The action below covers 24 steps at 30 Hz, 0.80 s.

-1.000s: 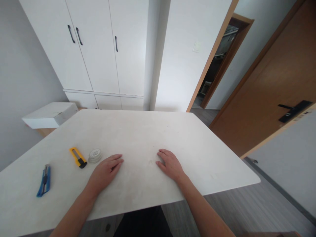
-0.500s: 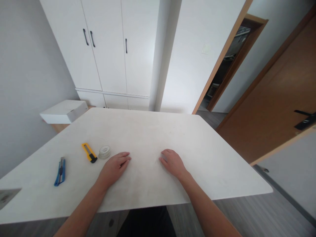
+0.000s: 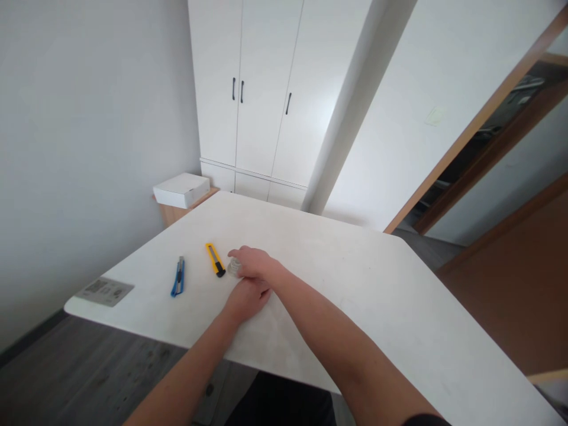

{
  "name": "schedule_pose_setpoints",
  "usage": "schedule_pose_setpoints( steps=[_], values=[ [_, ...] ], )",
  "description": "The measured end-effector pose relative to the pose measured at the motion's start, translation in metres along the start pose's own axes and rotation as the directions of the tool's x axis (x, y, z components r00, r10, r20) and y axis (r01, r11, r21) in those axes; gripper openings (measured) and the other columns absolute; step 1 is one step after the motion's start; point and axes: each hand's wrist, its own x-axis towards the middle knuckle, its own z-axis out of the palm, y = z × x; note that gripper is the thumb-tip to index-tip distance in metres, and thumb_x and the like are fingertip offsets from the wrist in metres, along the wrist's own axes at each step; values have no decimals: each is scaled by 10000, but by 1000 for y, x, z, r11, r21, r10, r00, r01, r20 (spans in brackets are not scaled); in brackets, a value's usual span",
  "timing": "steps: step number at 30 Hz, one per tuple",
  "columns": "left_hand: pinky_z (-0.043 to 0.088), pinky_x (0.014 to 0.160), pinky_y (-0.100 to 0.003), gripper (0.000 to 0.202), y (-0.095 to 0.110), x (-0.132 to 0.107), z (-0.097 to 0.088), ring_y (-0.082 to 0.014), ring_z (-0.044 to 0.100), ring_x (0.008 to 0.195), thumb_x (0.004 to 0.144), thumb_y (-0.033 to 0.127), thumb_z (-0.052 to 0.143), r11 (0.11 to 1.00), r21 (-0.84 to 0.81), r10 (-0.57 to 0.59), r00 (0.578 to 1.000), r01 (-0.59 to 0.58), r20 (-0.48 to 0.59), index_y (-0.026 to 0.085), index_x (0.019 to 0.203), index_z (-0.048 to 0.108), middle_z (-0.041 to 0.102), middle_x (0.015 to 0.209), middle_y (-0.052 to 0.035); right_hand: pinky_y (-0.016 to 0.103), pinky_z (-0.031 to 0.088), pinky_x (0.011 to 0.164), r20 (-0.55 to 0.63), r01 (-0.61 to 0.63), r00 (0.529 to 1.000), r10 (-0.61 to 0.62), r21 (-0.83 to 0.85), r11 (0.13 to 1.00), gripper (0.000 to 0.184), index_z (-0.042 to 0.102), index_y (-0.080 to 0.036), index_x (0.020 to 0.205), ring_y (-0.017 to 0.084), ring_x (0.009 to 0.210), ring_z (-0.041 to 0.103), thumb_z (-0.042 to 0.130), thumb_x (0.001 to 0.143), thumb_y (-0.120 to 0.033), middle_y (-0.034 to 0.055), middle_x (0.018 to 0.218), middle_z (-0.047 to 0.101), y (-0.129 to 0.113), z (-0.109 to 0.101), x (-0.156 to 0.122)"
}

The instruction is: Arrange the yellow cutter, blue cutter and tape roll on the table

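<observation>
A person's right hand crosses above the left to meet a clear, whitish roll of tape on a white table, in what appears to be the moment of taking hold. With 12 o'clock pointing away from the wearer, the roll sits at about 8 o'clock from the right hand and 11 o'clock from the left hand. The right hand's grip is stretched over the roll, one finger past its far edge (whether it is clenched on the tape or merely resting there cannot be told, as the undersides of the fingers are hidden). The left grip looks released, lying on the table with nothing visible in it, its fingertips partly screened by the other arm. As judged here, the next move calls for fingers and thumb closing evenly on the roll's sides before any lift, clear of a yellow cutter lying just beside it toward 10 o'clock. A blue cutter lies farther out, near 9 o'clock. The roll itself looks round and glassy, seemingly flat on its side with faint ringed edges; blur and the covering hand leave unclear whether it is one ring or several stacked.
</observation>
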Motion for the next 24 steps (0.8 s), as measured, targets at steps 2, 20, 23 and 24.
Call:
schedule_pose_setpoints(
  steps=[2, 20, 23, 24],
  values=[
    [479, 872, -389, 249, -1, 0, 2, -261, 650, 939, 852, 224, 480, 1000, 23, 0, 1000, 1, -8, 183, 950, 706, 724, 1013, -107, 328, 504, 728, 17, 2, 1000, -2, -24, 1000, 579, 477, -318, 1321, 250, 959, 636, 632, 764, -340, 74, 1225, 579, -1, 5, 6],
    [458, 898, -453, 248, 4, 1, 0, -294, 629, 973, 871, 221, 476, 1000, 8, -22, 1000, 23, -15, 158, 964, 697, 709, 1030, -130, 304, 487, 695, 38, 35, 999, -29, -166, 985, 489, 548, -323, 1244, 249, 962, 637, 675, 772, -332, 76, 1180, 607, -4, 4, 22],
    [468, 873, -449, 248, 4, 1, 1, -294, 641, 946, 872, 222, 467, 1000, -5, -18, 1000, 18, -19, 157, 926, 700, 716, 998, -132, 310, 489, 697, 11, 23, 1000, -21, -183, 983, 470, 547, -317, 1235, 248, 943, 642, 662, 781, -362, 82, 1168, 609, -6, 3, 22],
    [468, 874, -451, 251, 3, 0, 1, -296, 641, 946, 873, 223, 463, 1000, -19, -18, 1000, 18, -18, 156, 920, 700, 717, 996, -134, 310, 490, 701, 12, 23, 1000, -21, -188, 982, 469, 544, -318, 1235, 247, 946, 642, 658, 783, -374, 82, 1167, 608, -7, 3, 23]
  ],
)
